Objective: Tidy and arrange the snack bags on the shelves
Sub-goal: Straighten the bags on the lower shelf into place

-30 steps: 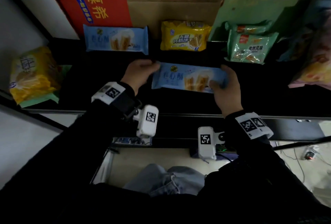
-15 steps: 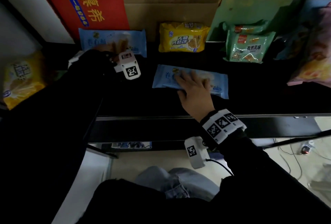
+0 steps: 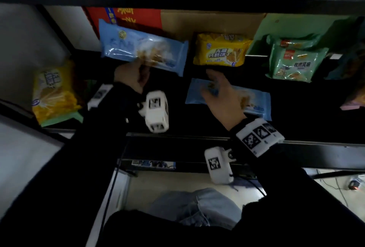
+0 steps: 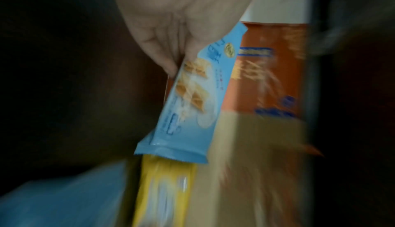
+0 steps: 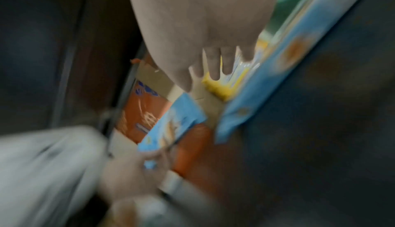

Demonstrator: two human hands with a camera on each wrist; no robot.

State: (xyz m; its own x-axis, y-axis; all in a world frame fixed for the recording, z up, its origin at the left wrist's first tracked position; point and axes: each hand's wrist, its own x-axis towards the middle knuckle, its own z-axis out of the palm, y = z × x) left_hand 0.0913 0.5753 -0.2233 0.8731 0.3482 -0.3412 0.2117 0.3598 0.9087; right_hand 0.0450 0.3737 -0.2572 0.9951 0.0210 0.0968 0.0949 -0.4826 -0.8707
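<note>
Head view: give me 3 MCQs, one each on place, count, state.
1. Where does the yellow biscuit bag sit?
A. back of the shelf, in front of the cardboard box
B. on the floor
C. in the right hand

2. How many light blue wafer bags show?
A. one
B. two
C. four

3. What is the left hand doing?
A. hanging idle
B. pressing the green bag
C. gripping the lifted blue bag

Key: 1 A, it leans at the box. 2 B, one lifted, one flat under the right hand. 3 C, fingers curl on its lower edge.
</note>
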